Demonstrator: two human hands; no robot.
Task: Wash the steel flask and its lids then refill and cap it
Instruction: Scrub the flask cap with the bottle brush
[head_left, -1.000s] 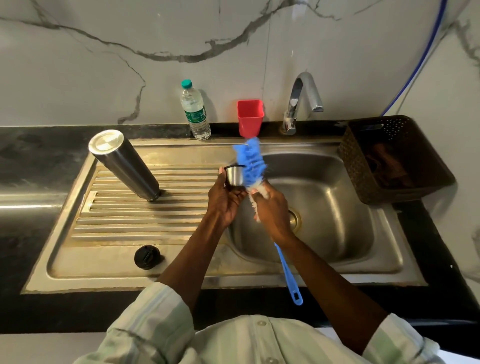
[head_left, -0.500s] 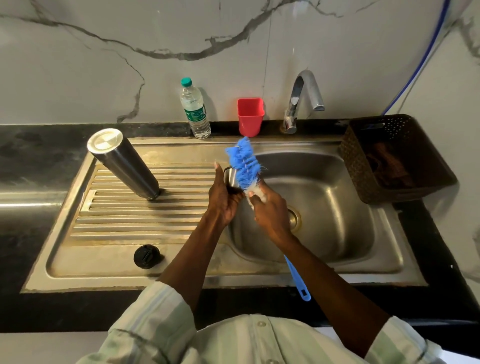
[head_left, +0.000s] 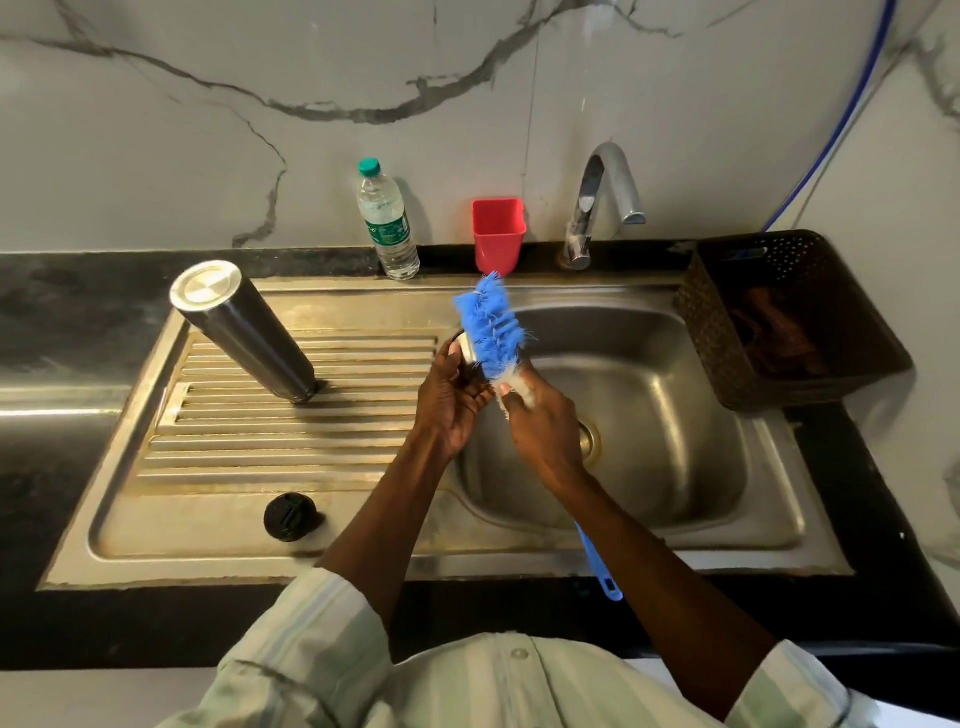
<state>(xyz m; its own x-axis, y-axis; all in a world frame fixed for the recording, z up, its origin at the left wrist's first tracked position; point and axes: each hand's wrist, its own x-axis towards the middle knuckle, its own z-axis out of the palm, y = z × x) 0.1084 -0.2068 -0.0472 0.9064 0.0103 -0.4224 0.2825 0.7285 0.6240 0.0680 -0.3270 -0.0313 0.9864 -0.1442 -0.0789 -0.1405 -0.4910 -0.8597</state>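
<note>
The steel flask (head_left: 244, 332) stands upside down on the ribbed drainboard at the left. My left hand (head_left: 452, 405) grips the small steel cup lid (head_left: 466, 347) over the left edge of the basin. My right hand (head_left: 540, 421) holds a blue bottle brush (head_left: 491, 330) by its handle, and the bristle head lies against the lid, hiding most of it. The brush handle's end (head_left: 602, 571) sticks out below my right forearm. A black inner lid (head_left: 288, 517) lies on the drainboard's front part.
A steel sink basin (head_left: 675, 415) with a drain sits under my hands. The tap (head_left: 602, 208), a red cup (head_left: 497, 234) and a plastic water bottle (head_left: 387, 223) stand along the back ledge. A dark perforated basket (head_left: 789, 322) sits at the right.
The brush head has shifted a little left across the steel cup lid and now covers more of it. The handle's end has swung right. The flask and black lid have not moved.
</note>
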